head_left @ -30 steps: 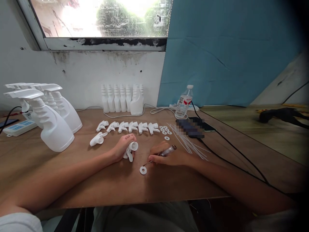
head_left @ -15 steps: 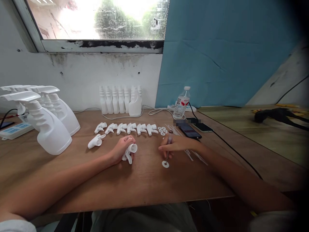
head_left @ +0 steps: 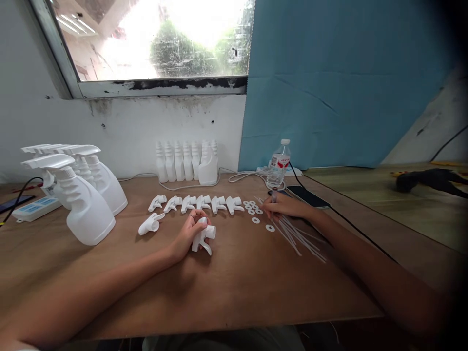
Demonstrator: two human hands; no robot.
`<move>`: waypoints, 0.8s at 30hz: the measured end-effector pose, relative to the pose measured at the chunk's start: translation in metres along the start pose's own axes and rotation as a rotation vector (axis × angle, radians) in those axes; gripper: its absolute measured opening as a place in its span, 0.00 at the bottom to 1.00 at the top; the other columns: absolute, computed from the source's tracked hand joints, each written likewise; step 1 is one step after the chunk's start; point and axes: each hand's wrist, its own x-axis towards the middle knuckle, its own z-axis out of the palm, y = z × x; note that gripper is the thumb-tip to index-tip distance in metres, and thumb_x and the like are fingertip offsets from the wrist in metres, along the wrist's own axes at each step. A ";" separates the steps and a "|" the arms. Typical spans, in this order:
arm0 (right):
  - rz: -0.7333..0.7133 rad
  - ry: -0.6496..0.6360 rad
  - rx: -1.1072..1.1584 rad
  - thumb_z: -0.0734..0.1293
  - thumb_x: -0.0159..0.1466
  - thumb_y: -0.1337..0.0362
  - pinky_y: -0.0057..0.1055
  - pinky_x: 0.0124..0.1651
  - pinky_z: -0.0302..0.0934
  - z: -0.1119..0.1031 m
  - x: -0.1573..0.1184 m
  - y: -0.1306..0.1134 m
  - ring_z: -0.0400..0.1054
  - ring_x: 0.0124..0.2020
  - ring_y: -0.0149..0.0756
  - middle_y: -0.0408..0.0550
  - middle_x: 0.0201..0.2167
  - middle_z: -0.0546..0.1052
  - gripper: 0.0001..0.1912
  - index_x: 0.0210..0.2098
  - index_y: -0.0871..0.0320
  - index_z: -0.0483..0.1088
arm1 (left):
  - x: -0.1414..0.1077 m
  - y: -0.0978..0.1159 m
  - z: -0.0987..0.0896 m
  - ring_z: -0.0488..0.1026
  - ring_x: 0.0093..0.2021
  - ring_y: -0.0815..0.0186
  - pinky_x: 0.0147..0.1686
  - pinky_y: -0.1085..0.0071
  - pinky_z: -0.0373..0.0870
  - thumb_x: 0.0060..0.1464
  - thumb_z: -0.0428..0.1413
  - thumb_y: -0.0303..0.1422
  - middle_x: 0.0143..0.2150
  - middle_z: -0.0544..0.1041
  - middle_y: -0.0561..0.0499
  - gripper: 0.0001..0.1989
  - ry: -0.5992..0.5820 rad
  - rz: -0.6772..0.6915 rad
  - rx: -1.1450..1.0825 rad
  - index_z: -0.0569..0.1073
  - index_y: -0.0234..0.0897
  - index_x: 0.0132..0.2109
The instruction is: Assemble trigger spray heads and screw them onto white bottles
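Observation:
My left hand (head_left: 193, 233) is wrapped round a white trigger sprayer head (head_left: 201, 240), its ribbed collar (head_left: 210, 232) turned to the right and its trigger pointing down. The inside of the collar does not show. My right hand (head_left: 283, 204) pinches a slim pen-like tool (head_left: 274, 194), upright with a dark top end; its tip is hidden. That hand is over a bundle of thin clear tubes (head_left: 298, 236). Two white ring washers lie nearby, a left washer (head_left: 255, 220) and a right washer (head_left: 269, 228), with a cluster of several washers (head_left: 252, 207) behind them.
A row of sprayer heads (head_left: 204, 202) and one separate head (head_left: 150, 224) lie on the table (head_left: 219, 287). White spray bottles (head_left: 89, 214) stand left, several bottles (head_left: 185, 163) by the wall. A water bottle (head_left: 278, 163), phone (head_left: 307, 196) and cables are at right.
My right hand has moved right and back with the tool, onto the tubes. The washer under the tool no longer lies there. My left hand has turned the sprayer head's collar rightward.

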 end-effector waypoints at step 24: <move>-0.122 0.497 -0.258 0.56 0.64 0.49 0.29 0.28 0.54 0.007 0.005 0.003 0.63 0.20 0.32 0.45 0.16 0.71 0.24 0.22 0.60 0.71 | -0.018 0.031 -0.055 0.67 0.48 0.52 0.51 0.56 0.60 0.56 0.50 0.37 0.46 0.74 0.41 0.18 0.123 0.326 1.424 0.70 0.34 0.51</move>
